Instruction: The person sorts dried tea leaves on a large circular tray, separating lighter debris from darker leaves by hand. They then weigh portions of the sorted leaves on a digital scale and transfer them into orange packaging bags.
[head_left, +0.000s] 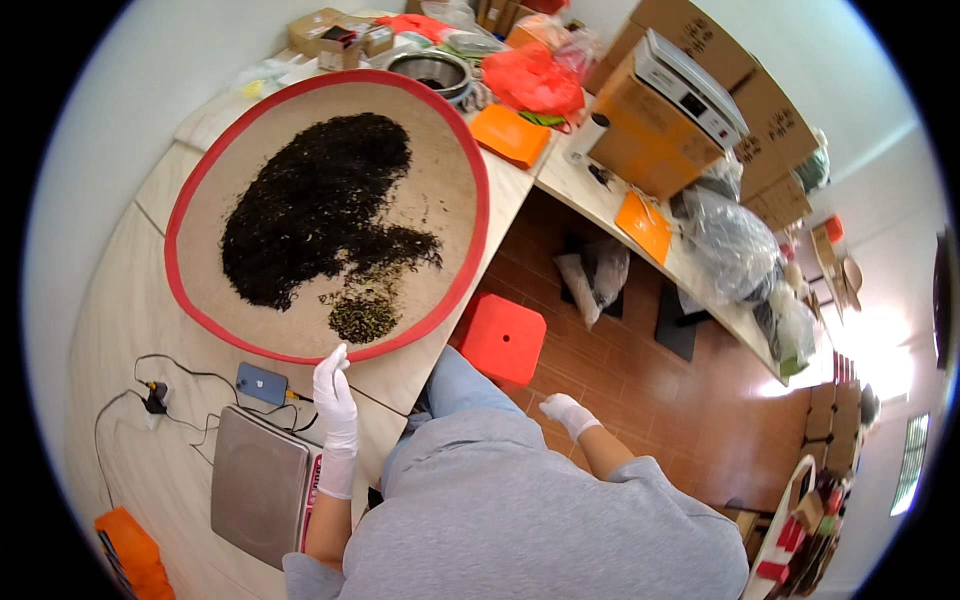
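My left hand, in a white glove, is at the near rim of a large round shallow tray with a red edge. Its fingers are stretched upward with nothing visible in them, and the fingertips overlap the rim; whether they touch it I cannot tell. Dark dried leaves, like loose tea, are spread across the tray. A small yellow-green pile of bits lies close to the rim, just beyond that hand. Out to the right, over the floor, my white-gloved right hand is loosely curled, with nothing seen in it.
Beside my left forearm lie a flat scale, a blue phone and cables. A red stool stands near my knee. Behind the tray sit a metal bowl and red bags. Cartons and plastic bags crowd the right-hand table.
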